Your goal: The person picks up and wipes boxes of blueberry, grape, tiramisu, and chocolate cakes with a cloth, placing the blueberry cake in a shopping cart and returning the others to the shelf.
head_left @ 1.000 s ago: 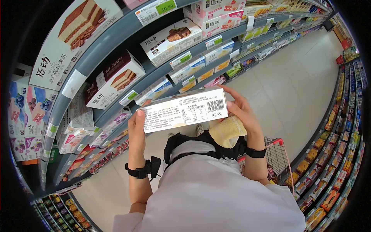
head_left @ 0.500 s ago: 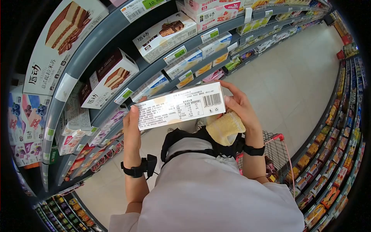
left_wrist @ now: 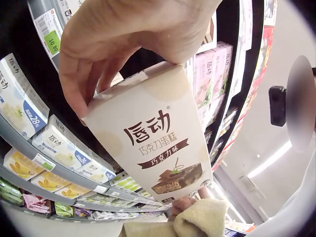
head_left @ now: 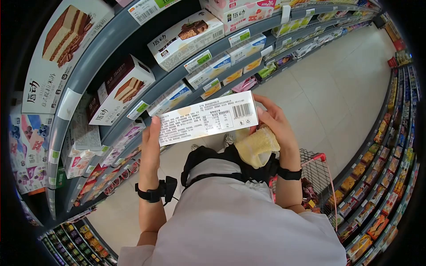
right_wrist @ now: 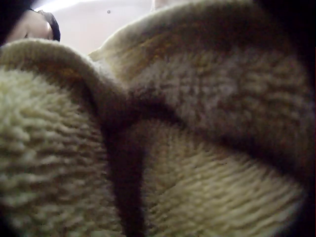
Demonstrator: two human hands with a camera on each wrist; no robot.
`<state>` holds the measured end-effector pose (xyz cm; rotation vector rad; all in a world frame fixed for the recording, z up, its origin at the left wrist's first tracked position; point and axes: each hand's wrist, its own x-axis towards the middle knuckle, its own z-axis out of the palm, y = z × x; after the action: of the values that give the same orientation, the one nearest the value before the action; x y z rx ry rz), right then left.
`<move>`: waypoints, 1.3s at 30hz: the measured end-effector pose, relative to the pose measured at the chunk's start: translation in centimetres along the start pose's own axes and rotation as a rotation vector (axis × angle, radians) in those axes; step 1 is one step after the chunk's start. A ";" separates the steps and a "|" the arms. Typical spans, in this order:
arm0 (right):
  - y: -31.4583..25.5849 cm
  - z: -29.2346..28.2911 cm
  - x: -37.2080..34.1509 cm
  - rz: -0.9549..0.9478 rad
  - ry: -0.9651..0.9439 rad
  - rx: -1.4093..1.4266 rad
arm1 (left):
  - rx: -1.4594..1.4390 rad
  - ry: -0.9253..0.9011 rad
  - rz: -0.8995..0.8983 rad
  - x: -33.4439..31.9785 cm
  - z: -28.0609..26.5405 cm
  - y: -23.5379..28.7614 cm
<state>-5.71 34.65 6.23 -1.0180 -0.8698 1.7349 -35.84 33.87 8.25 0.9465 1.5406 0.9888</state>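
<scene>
Both hands hold a white cake box (head_left: 208, 117) by its two ends, the printed side with a barcode facing up in the head view. The left hand (head_left: 151, 144) grips the left end, thumb at the near corner. In the left wrist view, fingers of the left hand (left_wrist: 126, 37) bend over one end of the box (left_wrist: 153, 133), whose front shows a chocolate cake picture. The right hand (head_left: 278, 125) pinches the barcode end. A yellow cloth (head_left: 257, 148) hangs under the right hand; folds of the cloth (right_wrist: 222, 113) fill most of the right wrist view.
Shelves (head_left: 171, 76) of boxed cakes curve along the left and front, with a brown-and-white box (head_left: 122, 91) nearest the left hand. A wire shopping cart (head_left: 316, 170) with goods stands at the right. Beyond it, more stocked shelves (head_left: 377, 177) line the tiled aisle floor (head_left: 328, 84).
The box and both hands have shifted slightly left and up in the head view. The shelves have also slid left in the picture. Both hands keep their hold.
</scene>
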 end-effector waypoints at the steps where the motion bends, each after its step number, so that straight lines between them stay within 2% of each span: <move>1: 0.1 -0.1 0.0 0.001 0.001 -0.008 | -0.001 -0.003 0.004 -0.1 0.2 0.2; 14: 0.6 -0.1 0.1 0.000 0.003 -0.012 | 0.016 -0.018 -0.051 -0.4 -0.3 -0.7; 23: 0.9 -0.4 0.2 -0.002 0.013 -0.015 | 0.030 0.039 -0.039 -0.7 0.0 -1.0; 34: 0.7 -1.1 0.2 -0.007 0.024 -0.022 | 0.048 -0.035 -0.061 -0.8 0.5 -0.5; 38: 0.4 -1.0 0.1 -0.019 0.033 -0.004 | 0.018 -0.048 -0.030 -0.7 0.7 -0.4; 39: 0.4 -1.0 0.1 -0.028 0.031 -0.004 | 0.028 -0.068 0.041 -0.7 0.7 -0.2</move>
<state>-4.96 34.77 5.43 -1.0284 -0.8643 1.6896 -35.03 33.25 8.17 1.0250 1.4863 0.9569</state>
